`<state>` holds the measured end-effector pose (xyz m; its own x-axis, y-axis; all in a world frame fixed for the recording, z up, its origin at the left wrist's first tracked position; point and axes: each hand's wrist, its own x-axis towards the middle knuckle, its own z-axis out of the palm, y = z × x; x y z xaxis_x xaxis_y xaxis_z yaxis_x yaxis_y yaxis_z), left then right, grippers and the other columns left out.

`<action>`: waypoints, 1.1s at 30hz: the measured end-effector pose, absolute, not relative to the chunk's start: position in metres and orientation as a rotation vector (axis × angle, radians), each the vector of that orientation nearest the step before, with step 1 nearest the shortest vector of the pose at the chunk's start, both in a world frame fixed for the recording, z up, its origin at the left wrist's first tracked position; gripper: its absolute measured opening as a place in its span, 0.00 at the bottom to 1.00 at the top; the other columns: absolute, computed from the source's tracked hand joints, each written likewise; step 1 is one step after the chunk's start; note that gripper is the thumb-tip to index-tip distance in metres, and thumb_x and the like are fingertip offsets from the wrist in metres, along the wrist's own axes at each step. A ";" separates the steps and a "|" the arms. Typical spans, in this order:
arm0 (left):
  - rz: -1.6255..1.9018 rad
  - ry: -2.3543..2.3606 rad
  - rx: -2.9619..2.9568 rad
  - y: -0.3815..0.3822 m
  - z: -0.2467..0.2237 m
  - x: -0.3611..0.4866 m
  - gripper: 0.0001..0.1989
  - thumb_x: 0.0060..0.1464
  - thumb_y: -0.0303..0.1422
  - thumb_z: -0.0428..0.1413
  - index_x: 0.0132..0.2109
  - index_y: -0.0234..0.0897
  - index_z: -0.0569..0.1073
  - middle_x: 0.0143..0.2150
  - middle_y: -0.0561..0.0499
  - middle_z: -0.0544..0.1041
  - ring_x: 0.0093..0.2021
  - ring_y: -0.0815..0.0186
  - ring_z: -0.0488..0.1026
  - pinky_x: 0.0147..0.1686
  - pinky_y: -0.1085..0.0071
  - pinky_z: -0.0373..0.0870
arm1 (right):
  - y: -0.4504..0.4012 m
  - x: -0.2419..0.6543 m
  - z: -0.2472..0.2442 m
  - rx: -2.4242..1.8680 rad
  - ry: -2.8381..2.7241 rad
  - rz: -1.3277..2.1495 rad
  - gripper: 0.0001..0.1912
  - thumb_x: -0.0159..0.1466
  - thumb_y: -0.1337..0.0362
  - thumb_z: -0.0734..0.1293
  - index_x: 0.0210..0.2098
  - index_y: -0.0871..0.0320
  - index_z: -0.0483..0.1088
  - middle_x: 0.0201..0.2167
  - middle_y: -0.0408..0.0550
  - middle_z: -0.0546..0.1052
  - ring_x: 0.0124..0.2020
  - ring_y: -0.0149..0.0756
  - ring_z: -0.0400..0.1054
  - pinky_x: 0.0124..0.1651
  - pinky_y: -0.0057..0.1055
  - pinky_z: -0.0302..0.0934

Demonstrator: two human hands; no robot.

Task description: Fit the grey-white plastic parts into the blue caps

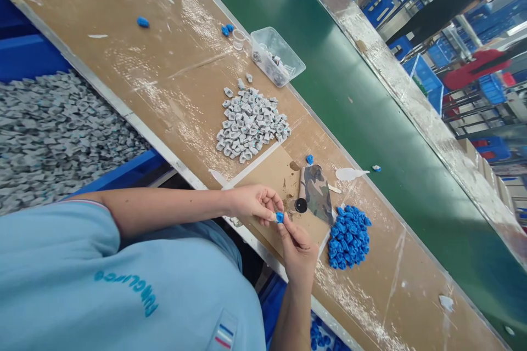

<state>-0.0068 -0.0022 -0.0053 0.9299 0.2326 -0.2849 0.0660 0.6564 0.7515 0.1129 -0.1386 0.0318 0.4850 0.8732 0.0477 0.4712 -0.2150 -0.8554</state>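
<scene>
My left hand [257,204] and my right hand [298,247] meet over the work surface, fingertips pinched on a small blue plastic piece [280,217] between them. A pale bit shows at its left side, mostly hidden by my fingers. Just beyond my hands lie a small round black cap or pot [301,205] and a camouflage-patterned pad [316,192]. To the right is a heap of small blue pieces [349,237]. A heap of small grey pieces [251,123] lies farther up the table, beyond my left hand.
A clear plastic box [278,57] with small parts stands by the green conveyor belt [370,115]. A white squeeze dropper [349,174] lies near the belt's edge. At left, a blue crate [119,175] holds many grey pieces. A person [448,5] is across the belt.
</scene>
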 end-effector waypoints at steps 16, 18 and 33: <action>0.089 0.416 0.895 -0.001 0.003 -0.008 0.22 0.39 0.34 0.67 0.40 0.32 0.69 0.24 0.56 0.73 0.25 0.72 0.72 0.29 0.75 0.69 | -0.139 0.113 0.028 -1.848 -1.087 0.568 0.10 0.57 0.61 0.68 0.38 0.51 0.78 0.34 0.47 0.81 0.35 0.37 0.75 0.39 0.34 0.71; 0.090 0.418 0.931 -0.001 0.006 -0.008 0.20 0.39 0.34 0.66 0.39 0.32 0.69 0.26 0.56 0.73 0.27 0.72 0.73 0.30 0.75 0.69 | -0.139 0.113 0.027 -1.859 -1.072 0.567 0.10 0.57 0.61 0.68 0.39 0.52 0.77 0.35 0.47 0.81 0.36 0.37 0.75 0.41 0.35 0.70; 0.236 0.364 1.495 0.037 0.026 0.007 0.12 0.48 0.37 0.59 0.36 0.33 0.73 0.31 0.51 0.77 0.31 0.69 0.73 0.34 0.75 0.70 | -0.186 0.139 0.036 -2.036 -1.012 0.173 0.14 0.62 0.57 0.62 0.36 0.59 0.76 0.34 0.50 0.79 0.35 0.37 0.73 0.40 0.32 0.67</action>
